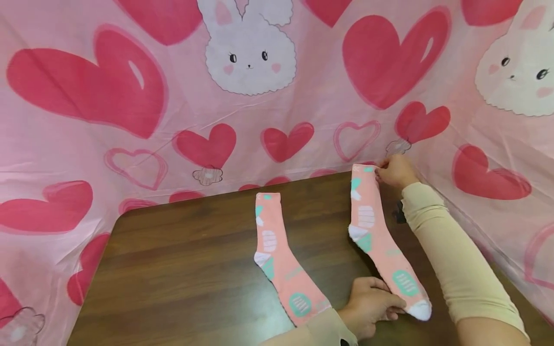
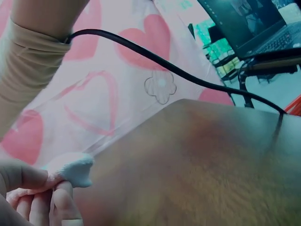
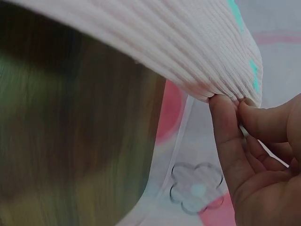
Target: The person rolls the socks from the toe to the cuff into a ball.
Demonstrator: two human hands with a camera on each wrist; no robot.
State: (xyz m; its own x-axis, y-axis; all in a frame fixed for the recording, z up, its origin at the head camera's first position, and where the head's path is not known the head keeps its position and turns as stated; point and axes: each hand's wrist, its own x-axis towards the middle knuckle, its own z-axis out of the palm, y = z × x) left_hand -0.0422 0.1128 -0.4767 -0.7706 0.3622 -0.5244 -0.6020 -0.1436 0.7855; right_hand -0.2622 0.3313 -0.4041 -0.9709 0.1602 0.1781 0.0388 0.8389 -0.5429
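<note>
A pink sock (image 1: 376, 226) with white heel and toe and green patches is stretched lengthwise between both hands, above the right part of the table. At its cuff corner, my right hand (image 1: 395, 171) pinches the ribbed edge between thumb and forefinger; the right wrist view shows the cuff (image 3: 202, 56) raised off the tabletop. My left hand (image 1: 372, 305) pinches the sock near its white toe (image 2: 77, 168), thumb on top. To the left, a matching pink sock (image 1: 277, 240) lies flat on the table, its toe end hidden behind the left sleeve.
The dark wooden table (image 1: 182, 269) meets a pink curtain (image 1: 246, 115) printed with hearts and rabbits at the back and sides. A small black object (image 1: 400, 213) is partly behind the right sleeve. In the left wrist view, a black cable (image 2: 164, 68) hangs before a laptop (image 2: 254, 28).
</note>
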